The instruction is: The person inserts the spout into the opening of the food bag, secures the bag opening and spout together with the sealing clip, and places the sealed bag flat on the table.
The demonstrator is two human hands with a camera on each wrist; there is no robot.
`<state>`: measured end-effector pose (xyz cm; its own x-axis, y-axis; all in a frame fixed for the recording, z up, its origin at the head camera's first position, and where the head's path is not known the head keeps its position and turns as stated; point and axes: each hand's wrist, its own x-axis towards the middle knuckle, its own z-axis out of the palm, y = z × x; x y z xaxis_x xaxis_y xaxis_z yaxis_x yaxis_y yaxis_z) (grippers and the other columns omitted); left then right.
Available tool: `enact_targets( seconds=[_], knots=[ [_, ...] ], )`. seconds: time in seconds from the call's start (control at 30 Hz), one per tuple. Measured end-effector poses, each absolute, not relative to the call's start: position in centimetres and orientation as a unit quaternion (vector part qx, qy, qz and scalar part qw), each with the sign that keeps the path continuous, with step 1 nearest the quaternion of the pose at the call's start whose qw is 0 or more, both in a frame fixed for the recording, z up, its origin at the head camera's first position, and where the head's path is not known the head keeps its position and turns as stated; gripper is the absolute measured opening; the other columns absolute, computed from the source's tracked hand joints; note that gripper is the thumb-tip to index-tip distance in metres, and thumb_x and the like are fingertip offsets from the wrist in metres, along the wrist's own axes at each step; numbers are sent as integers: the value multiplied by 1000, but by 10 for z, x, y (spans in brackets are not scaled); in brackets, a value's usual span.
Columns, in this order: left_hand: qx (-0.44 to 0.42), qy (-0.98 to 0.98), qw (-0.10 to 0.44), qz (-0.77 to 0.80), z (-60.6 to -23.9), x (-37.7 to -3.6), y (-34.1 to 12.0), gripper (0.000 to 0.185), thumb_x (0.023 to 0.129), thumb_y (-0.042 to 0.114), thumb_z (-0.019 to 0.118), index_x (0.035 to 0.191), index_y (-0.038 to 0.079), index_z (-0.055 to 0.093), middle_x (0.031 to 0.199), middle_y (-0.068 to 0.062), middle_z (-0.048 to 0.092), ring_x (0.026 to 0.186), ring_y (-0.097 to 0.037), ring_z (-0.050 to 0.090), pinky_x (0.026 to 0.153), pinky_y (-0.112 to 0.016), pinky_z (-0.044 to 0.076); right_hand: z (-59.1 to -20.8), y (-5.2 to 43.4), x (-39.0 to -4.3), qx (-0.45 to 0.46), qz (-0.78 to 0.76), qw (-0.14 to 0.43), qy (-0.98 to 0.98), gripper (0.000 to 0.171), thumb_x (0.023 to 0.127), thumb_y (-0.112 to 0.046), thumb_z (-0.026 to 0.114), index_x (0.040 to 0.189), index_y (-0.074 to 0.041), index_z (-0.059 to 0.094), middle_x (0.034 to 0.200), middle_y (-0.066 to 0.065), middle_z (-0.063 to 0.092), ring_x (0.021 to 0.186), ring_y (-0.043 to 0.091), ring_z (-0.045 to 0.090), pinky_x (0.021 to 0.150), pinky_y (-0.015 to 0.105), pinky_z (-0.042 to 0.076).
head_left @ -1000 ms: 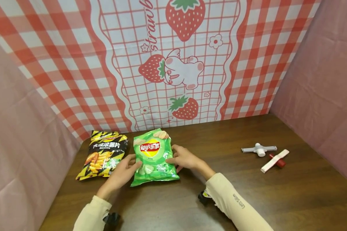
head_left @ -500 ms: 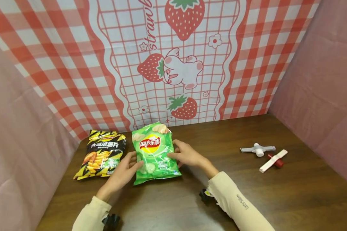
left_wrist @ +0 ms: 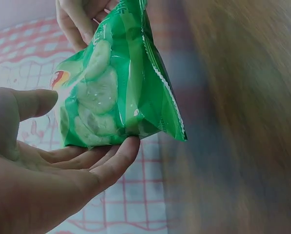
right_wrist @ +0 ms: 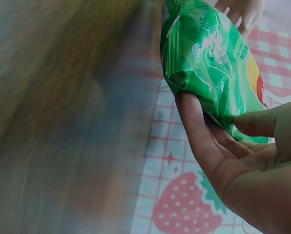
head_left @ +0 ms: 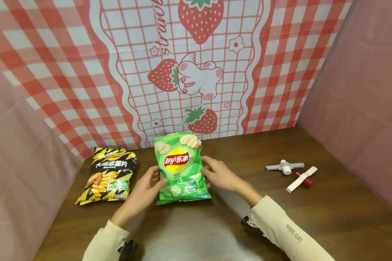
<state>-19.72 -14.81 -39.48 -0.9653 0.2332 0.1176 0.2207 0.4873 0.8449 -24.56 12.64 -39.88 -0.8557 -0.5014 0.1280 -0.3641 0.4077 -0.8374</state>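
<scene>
Your left hand (head_left: 143,190) and right hand (head_left: 220,175) cup the green chip bag (head_left: 181,168) between them, fingers slid behind it and thumbs on the front, holding its sides. The bag stands tilted up off the wooden table (head_left: 313,217). Keep the grip light and even so the chips inside are not crushed, and support the lower edge. Just left of your left hand lies a black and yellow chip bag (head_left: 107,174). Well right of your right hand rest two sealing clips (head_left: 294,174).

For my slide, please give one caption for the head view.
Two hands, left hand and right hand, hold a green chip bag upright on a wooden table.
</scene>
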Motion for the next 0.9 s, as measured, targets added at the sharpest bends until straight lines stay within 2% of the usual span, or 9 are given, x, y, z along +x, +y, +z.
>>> enact_targets(
  seconds=[0.13, 0.3, 0.5, 0.67, 0.9],
  knots=[
    [149, 857, 13, 494, -392, -192, -134, 50, 100, 25, 61, 143, 6, 44, 135, -19, 57, 126, -33, 54, 101, -50, 47, -398, 146, -234, -267, -468, 58, 841, 42, 103, -13, 53, 142, 0, 44, 77, 4, 66, 60, 34, 67, 57, 41, 57],
    [170, 846, 47, 503, -390, -183, -116, 49, 100, 21, 62, 144, 8, 45, 134, -13, 58, 123, -28, 55, 95, -41, 50, -400, 173, -217, -269, -469, 69, 839, 45, 103, -14, 55, 143, 1, 41, 80, 4, 67, 63, 33, 68, 59, 44, 58],
    [214, 840, 72, 493, -388, -172, -92, 48, 100, 23, 61, 143, 8, 45, 131, -14, 59, 119, -29, 57, 86, -34, 53, -402, 202, -199, -255, -466, 77, 844, 47, 102, -12, 55, 143, 6, 39, 83, 6, 68, 64, 26, 68, 59, 41, 58],
    [244, 841, 84, 476, -386, -164, -74, 48, 101, 25, 60, 141, 5, 44, 129, -16, 60, 113, -28, 60, 83, -34, 52, -404, 222, -187, -242, -469, 95, 844, 53, 102, -12, 55, 144, 12, 33, 86, 8, 67, 64, 17, 66, 59, 37, 58],
    [249, 845, 93, 464, -391, -159, -60, 54, 101, 26, 60, 142, -3, 40, 125, -18, 61, 107, -27, 62, 79, -34, 53, -411, 233, -181, -212, -508, 131, 824, 59, 102, -12, 56, 145, 16, 28, 89, 12, 67, 69, 20, 67, 60, 37, 59]
  ],
)
